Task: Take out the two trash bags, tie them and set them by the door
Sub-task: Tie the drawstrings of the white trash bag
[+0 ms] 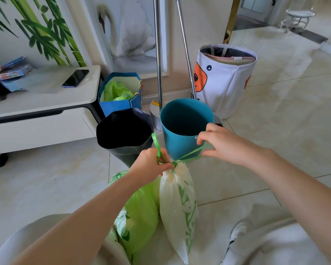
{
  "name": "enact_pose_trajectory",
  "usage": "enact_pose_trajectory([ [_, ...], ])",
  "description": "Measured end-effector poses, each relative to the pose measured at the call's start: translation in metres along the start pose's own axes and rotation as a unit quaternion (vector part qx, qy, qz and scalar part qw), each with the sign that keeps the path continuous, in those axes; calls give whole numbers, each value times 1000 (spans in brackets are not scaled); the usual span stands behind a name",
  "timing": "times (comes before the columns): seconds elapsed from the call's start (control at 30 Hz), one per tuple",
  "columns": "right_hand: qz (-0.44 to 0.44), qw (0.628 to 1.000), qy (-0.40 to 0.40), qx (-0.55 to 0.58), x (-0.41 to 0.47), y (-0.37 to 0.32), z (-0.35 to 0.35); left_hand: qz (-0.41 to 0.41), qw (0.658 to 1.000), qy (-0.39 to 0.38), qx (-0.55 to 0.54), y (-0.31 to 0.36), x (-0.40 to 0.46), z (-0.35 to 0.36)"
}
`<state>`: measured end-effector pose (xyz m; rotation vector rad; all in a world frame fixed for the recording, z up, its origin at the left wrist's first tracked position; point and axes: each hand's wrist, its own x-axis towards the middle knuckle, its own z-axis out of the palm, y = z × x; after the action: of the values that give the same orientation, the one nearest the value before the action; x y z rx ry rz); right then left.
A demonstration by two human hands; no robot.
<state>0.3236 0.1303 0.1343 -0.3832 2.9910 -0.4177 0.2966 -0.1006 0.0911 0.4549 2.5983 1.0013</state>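
A cream trash bag (pixel 177 203) with green leaf print hangs in front of me, its neck gathered tight. My left hand (pixel 151 164) pinches that neck and one loop of the green drawstring (pixel 189 154). My right hand (pixel 220 142) pinches the other drawstring loop and holds it out taut to the right. A bright green trash bag (pixel 139 209) lies on the floor beside the cream one, partly behind my left forearm. Just beyond my hands stand the teal bin (pixel 185 129), with nothing inside, and the black bin (pixel 124 131).
A blue paper bag (pixel 120 92) with green plastic inside stands by the wall. Two metal poles (pixel 159 60) and a white fabric basket (pixel 225 79) stand behind the bins. A white cabinet (pixel 42 111) with a phone (pixel 75 78) is at left. My knees frame the bottom.
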Motion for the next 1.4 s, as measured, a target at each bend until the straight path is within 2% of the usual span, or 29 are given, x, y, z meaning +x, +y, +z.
enact_pose_trajectory([
  [0.07,15,998,26,-60,-3,6,-2,-12,1000,1,-10,-3,0,-1],
  [0.13,55,988,102,-101,-3,17,-3,-21,1000,-2,-15,-5,0,-2],
  [0.17,80,983,139,-87,-1,21,-2,-28,999,-8,-22,-6,-1,-2],
  [0.23,146,972,175,53,3,22,1,-47,997,-31,-51,-9,-1,-2],
  [0.27,199,951,151,180,3,19,0,-62,995,-47,-66,-12,-1,-2],
  [0.3,249,902,105,335,2,13,-3,-79,992,-60,-80,-15,-2,-2],
  [0.33,292,828,48,476,1,9,-5,-100,988,-63,-94,-18,-1,-3],
  [0.37,319,756,2,572,0,9,-6,-126,985,-51,-109,-22,1,-5],
  [0.4,335,701,-24,629,-1,10,-8,-156,979,-28,-126,-27,3,-8],
  [0.43,349,662,-32,663,-1,14,-8,-192,970,-2,-151,-33,4,-11],
  [0.53,369,589,29,719,-12,24,-18,-267,926,44,-263,-35,-1,-22],
  [0.63,365,561,54,741,-15,26,-21,-322,854,60,-405,-40,-3,-33],
  [0.73,336,537,44,773,-14,24,-20,-332,773,93,-533,-39,-7,-51],
  [0.8,304,537,32,786,-12,15,-22,-312,738,102,-589,-29,-9,-62],
  [0.87,270,549,15,791,-10,2,-25,-265,736,96,-615,-12,-11,-68],
  [0.93,238,576,2,782,-8,-13,-28,-204,757,80,-615,9,-12,-68],
  [1.03,196,631,-5,751,-3,-40,-32,-122,820,45,-558,37,-16,-61],
  [1.13,161,706,5,690,3,-65,-34,-69,875,6,-479,51,-21,-52],
  [1.27,155,829,33,537,13,-89,-25,-36,904,-36,-424,57,-28,-46],
  [1.33,170,866,37,469,16,-99,-21,-22,916,-42,-399,55,-31,-45],
  [1.4,181,886,55,424,20,-105,-16,-11,919,-47,-392,51,-34,-46],
])
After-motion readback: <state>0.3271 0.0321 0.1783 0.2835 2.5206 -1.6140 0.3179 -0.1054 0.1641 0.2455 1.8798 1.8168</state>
